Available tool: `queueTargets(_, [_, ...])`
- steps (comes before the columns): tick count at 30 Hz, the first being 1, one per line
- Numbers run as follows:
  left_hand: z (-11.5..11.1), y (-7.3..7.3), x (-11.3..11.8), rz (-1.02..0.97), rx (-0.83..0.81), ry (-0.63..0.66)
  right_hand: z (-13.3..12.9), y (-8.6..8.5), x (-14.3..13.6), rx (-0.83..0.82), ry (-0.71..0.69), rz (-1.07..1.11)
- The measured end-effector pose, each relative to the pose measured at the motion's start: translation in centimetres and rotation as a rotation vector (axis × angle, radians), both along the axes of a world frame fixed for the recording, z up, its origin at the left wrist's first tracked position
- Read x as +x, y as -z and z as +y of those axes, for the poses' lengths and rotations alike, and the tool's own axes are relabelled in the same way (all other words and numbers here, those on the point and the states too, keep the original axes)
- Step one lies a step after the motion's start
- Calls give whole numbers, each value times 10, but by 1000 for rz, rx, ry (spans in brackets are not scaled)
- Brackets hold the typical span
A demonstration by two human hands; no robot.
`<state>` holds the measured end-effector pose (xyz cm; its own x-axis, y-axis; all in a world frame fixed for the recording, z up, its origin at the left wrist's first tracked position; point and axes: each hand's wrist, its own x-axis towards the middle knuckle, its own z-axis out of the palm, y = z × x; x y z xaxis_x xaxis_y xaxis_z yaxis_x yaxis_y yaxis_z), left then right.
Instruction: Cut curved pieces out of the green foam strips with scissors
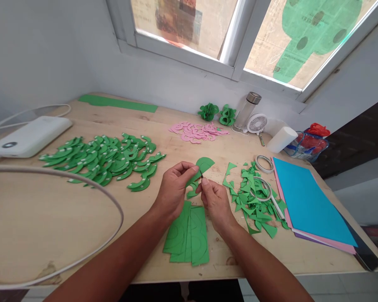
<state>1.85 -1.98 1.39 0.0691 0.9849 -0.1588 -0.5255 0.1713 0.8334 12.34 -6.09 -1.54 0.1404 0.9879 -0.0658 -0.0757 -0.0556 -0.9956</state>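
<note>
Evidently the green piece (207,164) is light and thin, paper or craft foam by its look, so it should weigh almost nothing and bend at a slight push. It probably has a little spring but no real stiffness, and a narrow strip of it would likely crease or tear under a hard pinch. The matt face suggests little slip. The best hold is a flat pinch at the left edge, thumb on top, clear of the dark point of the small tool (201,173), with the curved rim left free.

The piece sits above the middle of the table (229,147), raised between the two hands. The left hand (176,184) grasps it at its left side between thumb and fingers; the right hand (214,201) is closed around the small tool, whose dark tip meets the piece's near side. Most of that tool is hidden in the fingers, so its kind cannot be told.

The piece is plain, even green, with a rounded far edge, much like a half disc, and a faint curved line across its face. The fingers cover its left part. Nearer the person lie green sheets (198,235) marked with similar curves; green offcuts (255,197) are heaped to the right, and banded green arcs (107,157) to the left
</note>
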Motion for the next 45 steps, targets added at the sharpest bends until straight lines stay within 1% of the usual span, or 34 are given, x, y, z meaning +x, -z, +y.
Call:
queueTargets(5, [-1, 0, 0, -43, -26, 12, 0, 0, 0, 5, 0, 0])
queueTargets(19, [0, -1, 0, -45, -42, 17, 0, -1, 0, -4, 1, 14])
queueTargets(31, [-3, -4, -3, -137, -125, 119, 0, -2, -1, 1, -1, 31])
queueTargets(35, [-3, -5, -3, -148, -133, 147, 1, -3, 0, 13, 4, 30])
queueTargets(45, [-3, -7, -2, -169, -122, 171, 0, -5, -1, 10, 12, 49])
